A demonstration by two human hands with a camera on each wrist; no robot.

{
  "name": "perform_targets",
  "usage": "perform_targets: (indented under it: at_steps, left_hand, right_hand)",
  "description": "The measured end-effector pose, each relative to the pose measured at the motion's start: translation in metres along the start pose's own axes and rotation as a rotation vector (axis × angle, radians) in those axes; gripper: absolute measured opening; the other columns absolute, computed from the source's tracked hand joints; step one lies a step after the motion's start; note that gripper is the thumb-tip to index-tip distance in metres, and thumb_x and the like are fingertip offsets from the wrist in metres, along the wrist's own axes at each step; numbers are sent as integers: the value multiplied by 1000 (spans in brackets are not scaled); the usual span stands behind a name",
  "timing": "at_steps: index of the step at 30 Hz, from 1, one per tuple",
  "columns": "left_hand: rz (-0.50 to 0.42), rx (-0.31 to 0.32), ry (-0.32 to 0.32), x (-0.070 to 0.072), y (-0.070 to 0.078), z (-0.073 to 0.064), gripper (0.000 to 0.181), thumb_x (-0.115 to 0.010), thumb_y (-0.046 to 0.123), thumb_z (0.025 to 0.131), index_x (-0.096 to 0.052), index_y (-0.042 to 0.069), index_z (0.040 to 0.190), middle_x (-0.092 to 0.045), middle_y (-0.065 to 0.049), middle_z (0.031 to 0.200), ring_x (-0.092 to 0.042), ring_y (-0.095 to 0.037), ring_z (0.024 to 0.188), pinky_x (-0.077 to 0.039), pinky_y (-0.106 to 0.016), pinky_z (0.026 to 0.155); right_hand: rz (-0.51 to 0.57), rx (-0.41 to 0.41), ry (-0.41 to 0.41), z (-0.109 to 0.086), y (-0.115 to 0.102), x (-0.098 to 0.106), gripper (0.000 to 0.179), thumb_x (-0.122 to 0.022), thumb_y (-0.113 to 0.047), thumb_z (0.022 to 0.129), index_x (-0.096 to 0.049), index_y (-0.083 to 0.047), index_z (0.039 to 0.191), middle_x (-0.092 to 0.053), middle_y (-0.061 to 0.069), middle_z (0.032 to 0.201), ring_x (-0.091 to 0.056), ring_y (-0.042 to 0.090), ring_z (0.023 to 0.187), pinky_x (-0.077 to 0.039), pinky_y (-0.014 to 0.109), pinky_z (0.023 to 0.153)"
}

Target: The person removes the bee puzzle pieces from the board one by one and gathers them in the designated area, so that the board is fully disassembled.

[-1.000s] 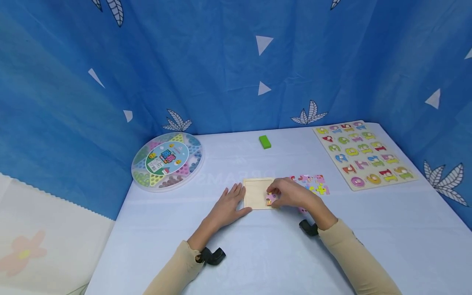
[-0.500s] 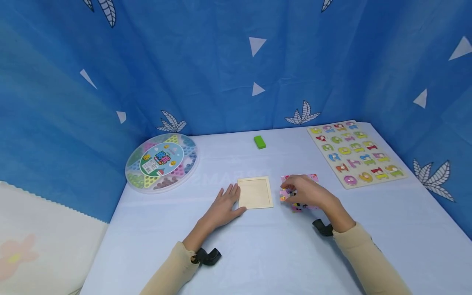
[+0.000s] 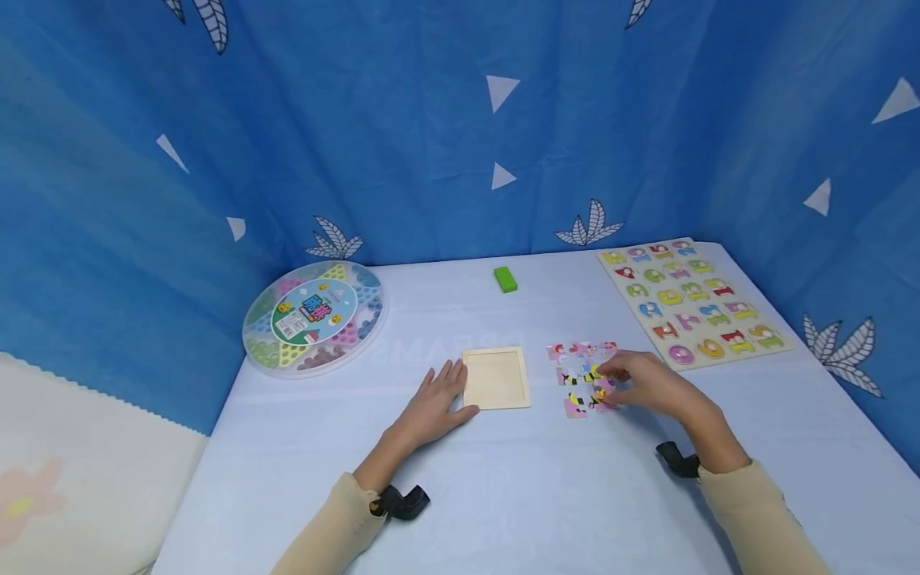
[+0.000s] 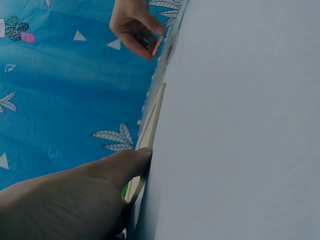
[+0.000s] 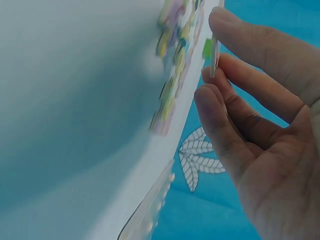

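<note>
My left hand [image 3: 433,403] lies with relaxed, fairly straight fingers along the left side of a shallow square wooden puzzle tray [image 3: 496,378]. Its thumb touches the tray's near corner, and the pale base shows inside the rim. To the right, my right hand [image 3: 650,385] pinches a thin jigsaw piece [image 5: 215,57] between thumb and fingertips, seen edge-on in the right wrist view. That hand is over the right side of a group of pink and yellow jigsaw pieces [image 3: 574,406] on the white cloth, and it hides some of them.
A round, clear-lidded Chinese checkers set [image 3: 314,318] lies at the back left. A green block [image 3: 505,279] is near the back edge. An alphabet peg board [image 3: 632,275] lies at the back right, before a blue curtain [image 3: 424,128].
My right hand has moved right, from over the tray to the loose jigsaw pieces and then to their right side. My left hand has stayed by the tray; the head view shifted slightly.
</note>
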State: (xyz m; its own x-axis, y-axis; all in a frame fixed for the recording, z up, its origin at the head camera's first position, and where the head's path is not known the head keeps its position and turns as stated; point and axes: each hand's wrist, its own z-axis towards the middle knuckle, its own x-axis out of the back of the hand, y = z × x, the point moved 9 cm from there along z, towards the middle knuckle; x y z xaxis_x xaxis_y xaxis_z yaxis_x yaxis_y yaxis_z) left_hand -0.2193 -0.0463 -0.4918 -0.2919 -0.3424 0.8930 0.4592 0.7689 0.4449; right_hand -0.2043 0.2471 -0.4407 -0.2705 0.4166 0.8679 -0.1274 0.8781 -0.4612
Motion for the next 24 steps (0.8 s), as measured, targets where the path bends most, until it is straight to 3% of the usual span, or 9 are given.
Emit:
perform_targets:
  at_steps: [14,24]
  left_hand:
    - [-6,-1,-6,-2,1,1,80,-54,49,97,-26,0,152,-21,-14,162,-15,-29,152,-12,-52,123]
    - [-8,19,-10,-1,0,0,79,-54,49,96,-26,0,152,-21,-13,162,-15,-29,152,-12,-51,123]
  right_hand:
    - [-8,-33,16,-15,33,-3,45,-85,-14,73,-70,-1,113,-67,10,102,-61,20,89,-56,44,83]
    - [-28,-15,17,-11,39,-5,44,-84,-11,73,-70,1,112,-67,10,101,-61,19,88,-57,44,83]
